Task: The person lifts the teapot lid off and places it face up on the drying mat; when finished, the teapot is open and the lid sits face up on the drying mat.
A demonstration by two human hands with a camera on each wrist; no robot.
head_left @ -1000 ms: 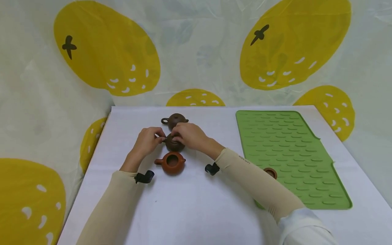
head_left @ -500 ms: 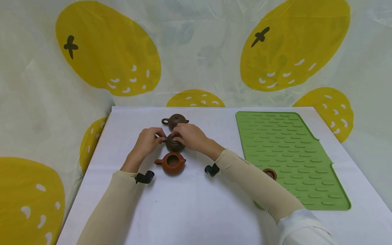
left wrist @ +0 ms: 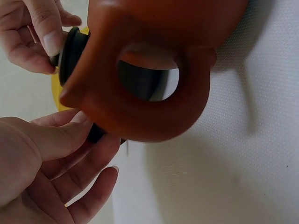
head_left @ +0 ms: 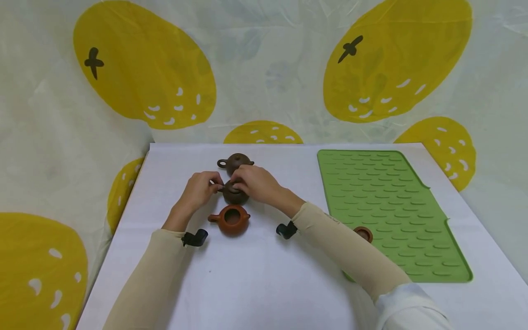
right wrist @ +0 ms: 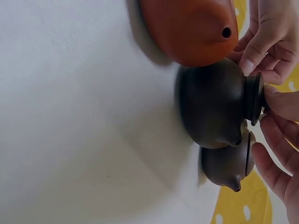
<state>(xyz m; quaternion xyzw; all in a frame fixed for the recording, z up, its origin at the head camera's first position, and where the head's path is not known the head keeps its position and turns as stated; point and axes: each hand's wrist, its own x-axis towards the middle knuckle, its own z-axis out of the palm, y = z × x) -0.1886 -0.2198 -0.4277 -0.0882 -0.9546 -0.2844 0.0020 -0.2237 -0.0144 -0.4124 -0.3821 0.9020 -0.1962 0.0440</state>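
Note:
Three small clay teapots stand in a column on the white table. At the middle one, a dark brown teapot [head_left: 235, 197], my left hand [head_left: 200, 190] pinches the handle between thumb and fingers. My right hand [head_left: 257, 183] pinches the knob of its dark lid [right wrist: 255, 98]. The right wrist view shows this lid at the pot's mouth, with its neck visible below the rim. Nearest me sits an orange-brown teapot [head_left: 233, 229] with its mouth uncovered; its handle [left wrist: 196, 107] covers much of the left wrist view. Behind is another dark teapot [head_left: 238, 160], its lid on.
To the right lies a green ribbed mat [head_left: 379, 197], with a small orange-brown lid [head_left: 364, 233] on it, partly hidden behind my right sleeve [head_left: 350, 247]. Behind the table hangs a pale curtain [head_left: 268, 68] with large yellow fruit shapes.

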